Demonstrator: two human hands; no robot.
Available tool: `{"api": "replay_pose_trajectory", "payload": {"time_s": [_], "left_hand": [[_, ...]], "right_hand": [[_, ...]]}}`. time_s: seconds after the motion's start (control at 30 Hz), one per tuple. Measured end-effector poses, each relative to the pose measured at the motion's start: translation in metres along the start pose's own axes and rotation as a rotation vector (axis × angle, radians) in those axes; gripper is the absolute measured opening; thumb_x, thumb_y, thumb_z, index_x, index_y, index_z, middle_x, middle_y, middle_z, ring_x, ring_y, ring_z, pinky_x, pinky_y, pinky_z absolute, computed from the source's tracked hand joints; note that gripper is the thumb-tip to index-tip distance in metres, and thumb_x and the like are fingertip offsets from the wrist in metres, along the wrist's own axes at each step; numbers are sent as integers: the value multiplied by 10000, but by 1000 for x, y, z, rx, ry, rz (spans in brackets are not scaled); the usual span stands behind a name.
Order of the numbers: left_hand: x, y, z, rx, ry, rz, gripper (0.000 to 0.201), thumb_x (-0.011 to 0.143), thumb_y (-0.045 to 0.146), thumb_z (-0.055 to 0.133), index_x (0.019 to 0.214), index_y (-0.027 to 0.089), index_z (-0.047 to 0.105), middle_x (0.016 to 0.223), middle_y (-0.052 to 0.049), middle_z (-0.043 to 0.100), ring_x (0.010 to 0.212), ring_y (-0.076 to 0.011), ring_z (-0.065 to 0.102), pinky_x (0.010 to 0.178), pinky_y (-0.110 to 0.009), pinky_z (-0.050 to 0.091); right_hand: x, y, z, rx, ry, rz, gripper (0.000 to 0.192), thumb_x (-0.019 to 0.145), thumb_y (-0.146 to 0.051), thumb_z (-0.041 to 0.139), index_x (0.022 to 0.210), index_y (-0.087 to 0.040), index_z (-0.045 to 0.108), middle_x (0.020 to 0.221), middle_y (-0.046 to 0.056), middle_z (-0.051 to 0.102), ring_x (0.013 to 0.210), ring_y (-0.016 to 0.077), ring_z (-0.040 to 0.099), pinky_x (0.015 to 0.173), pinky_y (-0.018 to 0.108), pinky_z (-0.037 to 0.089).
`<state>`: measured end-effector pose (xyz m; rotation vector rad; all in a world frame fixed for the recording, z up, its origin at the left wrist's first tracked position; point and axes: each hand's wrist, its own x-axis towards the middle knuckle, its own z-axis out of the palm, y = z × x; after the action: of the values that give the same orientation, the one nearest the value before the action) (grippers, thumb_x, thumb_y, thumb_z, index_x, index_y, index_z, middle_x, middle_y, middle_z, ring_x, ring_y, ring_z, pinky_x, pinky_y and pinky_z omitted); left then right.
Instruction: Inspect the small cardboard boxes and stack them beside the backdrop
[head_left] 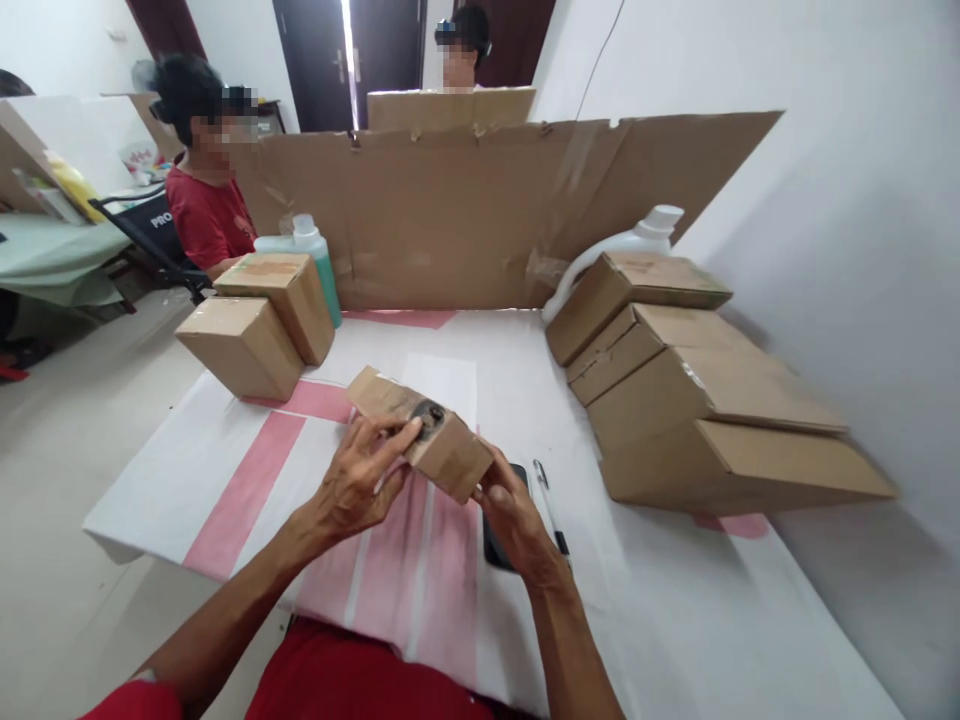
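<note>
A small cardboard box (pixel 457 455) is held tilted above the table in front of me. Its upper face carries a dark, crumpled patch (pixel 429 418) whose nature I cannot make out. My left hand (pixel 364 470) grips the near left side, the index finger pressing beside the dark patch and the thumb lower down. Around the right end, my right hand (pixel 514 510) is closed, its fingers partly hidden behind the box. A black phone (pixel 495 550) lies under my right hand, partly covered by it. Just right of that is a pen (pixel 551 505).
Two cardboard boxes (pixel 247 340) and a bottle of green liquid (pixel 327 275) stand at the back left. Several cardboard boxes (pixel 660 400) line the right side, with a white jug (pixel 637 240) behind. A cardboard screen (pixel 450 215) closes the back. Two people sit beyond.
</note>
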<state>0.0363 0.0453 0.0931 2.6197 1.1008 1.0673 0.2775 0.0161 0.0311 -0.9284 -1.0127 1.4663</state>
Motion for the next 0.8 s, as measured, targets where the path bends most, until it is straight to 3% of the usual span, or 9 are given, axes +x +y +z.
{"api": "replay_pose_trajectory", "payload": {"time_s": [0.07,0.17,0.33,0.4,0.5,0.57,0.7,0.8], "left_hand": [[15,-1,-7,-30,38,-26,608,1005,200,577,1589,254,418,1287,-132,591,1205,-260,592,1039,-426,532],[35,-1,-19,-75,38,-78,557,1005,277,628,1542,232,487,1209,-102,630,1126,-236,622,982,-387,552],[47,7,-31,-200,40,-162,346,1034,351,600,1326,180,678,908,-26,652,817,-158,620,777,-292,530],[41,6,-29,-253,50,-235,318,1039,375,589,1265,184,708,882,-17,669,786,-149,615,751,-280,506],[25,-3,-19,-321,182,-412,314,1012,425,628,1221,210,720,965,-30,691,855,-160,628,789,-284,500],[11,-12,-8,-396,258,-498,417,970,476,677,1311,237,679,1123,-56,683,1012,-194,635,902,-318,506],[-14,-20,15,-748,73,-535,539,1021,577,522,1476,294,576,1527,-86,537,1407,-289,503,1167,-448,407],[-25,-12,26,-918,-12,-551,544,1066,570,387,1477,272,583,1528,-93,548,1437,-300,485,1219,-471,353]], "right_hand": [[-1,-13,4,-69,-13,-50,975,677,-639,873,1503,-293,490,1539,127,561,1315,347,589,974,448,553],[2,-29,12,-142,63,-84,924,683,-519,917,1478,-282,509,1497,122,595,1338,335,582,1019,438,545],[16,-28,21,-73,190,-145,666,849,-670,729,1340,-225,667,1310,97,720,1242,315,651,1019,427,555],[24,-18,24,37,225,-49,667,880,-759,623,1234,-203,730,1175,93,777,1159,309,694,982,426,577],[34,1,33,185,243,190,786,822,-902,514,1030,-195,789,921,100,807,1014,318,740,863,417,620],[36,10,41,157,227,248,788,798,-925,500,902,-202,796,799,99,792,943,317,745,808,406,624],[28,16,54,50,201,221,652,835,-816,590,867,-196,791,777,74,791,952,316,732,823,402,611],[17,21,54,-23,211,169,609,889,-748,583,961,-178,786,899,86,807,1046,325,715,879,409,596]]}}
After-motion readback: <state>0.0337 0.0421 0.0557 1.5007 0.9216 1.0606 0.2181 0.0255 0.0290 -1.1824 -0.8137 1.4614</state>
